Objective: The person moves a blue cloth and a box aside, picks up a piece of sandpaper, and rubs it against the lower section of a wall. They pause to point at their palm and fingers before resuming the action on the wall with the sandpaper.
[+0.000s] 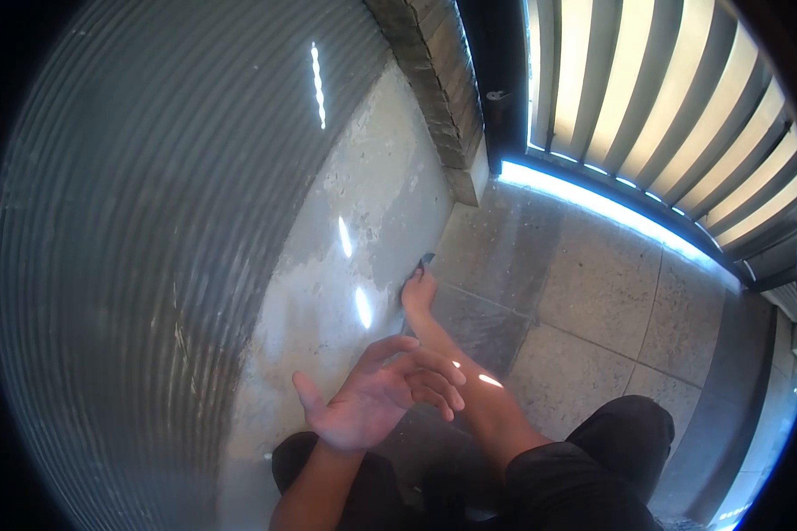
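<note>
Left hand [372, 398] — held raised, palm exposed, fingers loosely curled, nothing grasped. Right hand [419, 290] — closed; a small dark object [428, 259] is gripped low beside the pale wall [345, 239], just above the tiled floor [593, 292]. Slatted gate [646, 97], seen beyond.

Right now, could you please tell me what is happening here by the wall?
A person crouches or sits low beside the wall. Their right hand holds a small dark object, too small to identify, near where the wall meets the tiled floor. Their left hand is open and holds nothing.
</note>
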The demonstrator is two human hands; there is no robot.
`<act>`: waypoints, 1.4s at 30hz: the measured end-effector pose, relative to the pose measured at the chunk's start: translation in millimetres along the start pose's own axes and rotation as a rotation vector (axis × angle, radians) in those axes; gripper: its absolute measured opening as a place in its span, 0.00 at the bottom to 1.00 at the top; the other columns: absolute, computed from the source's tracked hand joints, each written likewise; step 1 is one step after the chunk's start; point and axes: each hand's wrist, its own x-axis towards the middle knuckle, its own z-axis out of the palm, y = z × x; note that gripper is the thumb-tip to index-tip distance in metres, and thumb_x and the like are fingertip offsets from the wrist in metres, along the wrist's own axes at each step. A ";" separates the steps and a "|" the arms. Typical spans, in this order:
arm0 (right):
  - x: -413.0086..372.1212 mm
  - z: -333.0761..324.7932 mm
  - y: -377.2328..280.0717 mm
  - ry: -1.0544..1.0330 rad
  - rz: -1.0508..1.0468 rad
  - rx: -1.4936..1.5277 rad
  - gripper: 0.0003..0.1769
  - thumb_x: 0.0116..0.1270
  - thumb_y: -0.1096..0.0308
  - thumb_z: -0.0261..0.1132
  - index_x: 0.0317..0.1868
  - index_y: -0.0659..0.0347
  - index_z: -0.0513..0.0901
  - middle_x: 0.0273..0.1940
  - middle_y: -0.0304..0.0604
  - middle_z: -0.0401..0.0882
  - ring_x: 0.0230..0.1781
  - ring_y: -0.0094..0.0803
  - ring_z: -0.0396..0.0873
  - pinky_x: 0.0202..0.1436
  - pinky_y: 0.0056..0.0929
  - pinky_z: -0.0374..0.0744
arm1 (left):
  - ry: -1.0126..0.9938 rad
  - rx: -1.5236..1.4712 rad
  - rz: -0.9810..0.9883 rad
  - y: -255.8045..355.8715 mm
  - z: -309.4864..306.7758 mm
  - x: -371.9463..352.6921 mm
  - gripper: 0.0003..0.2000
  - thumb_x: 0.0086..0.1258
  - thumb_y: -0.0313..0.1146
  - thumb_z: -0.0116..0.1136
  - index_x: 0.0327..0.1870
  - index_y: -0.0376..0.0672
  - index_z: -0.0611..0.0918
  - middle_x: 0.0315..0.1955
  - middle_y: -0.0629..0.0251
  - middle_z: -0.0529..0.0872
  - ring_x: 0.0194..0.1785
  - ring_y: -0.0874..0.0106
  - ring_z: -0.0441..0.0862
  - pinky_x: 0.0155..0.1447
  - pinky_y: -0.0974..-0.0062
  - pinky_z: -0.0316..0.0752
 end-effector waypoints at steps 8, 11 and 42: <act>-67.8 -24.3 -202.1 -0.027 -0.775 0.354 0.31 0.82 0.60 0.47 0.77 0.71 0.60 0.78 0.64 0.55 0.81 0.56 0.51 0.82 0.40 0.53 | -0.057 0.094 -0.112 23.1 14.2 -10.3 0.48 0.67 0.82 0.27 0.78 0.55 0.64 0.57 0.34 0.73 0.57 0.40 0.76 0.58 0.42 0.74; -72.4 -29.5 -190.0 -0.063 -0.896 0.318 0.28 0.83 0.67 0.43 0.78 0.68 0.60 0.81 0.58 0.51 0.83 0.50 0.47 0.82 0.39 0.54 | -0.066 0.053 -0.108 22.7 14.4 -13.3 0.46 0.68 0.81 0.28 0.78 0.56 0.65 0.56 0.36 0.73 0.56 0.39 0.77 0.58 0.40 0.74; -92.2 39.5 -84.1 0.196 -0.629 0.469 0.25 0.78 0.69 0.49 0.72 0.67 0.69 0.77 0.51 0.64 0.79 0.45 0.61 0.79 0.33 0.60 | -0.298 0.041 -0.105 49.7 41.8 -28.8 0.28 0.77 0.65 0.44 0.56 0.52 0.84 0.47 0.50 0.88 0.54 0.48 0.83 0.58 0.48 0.75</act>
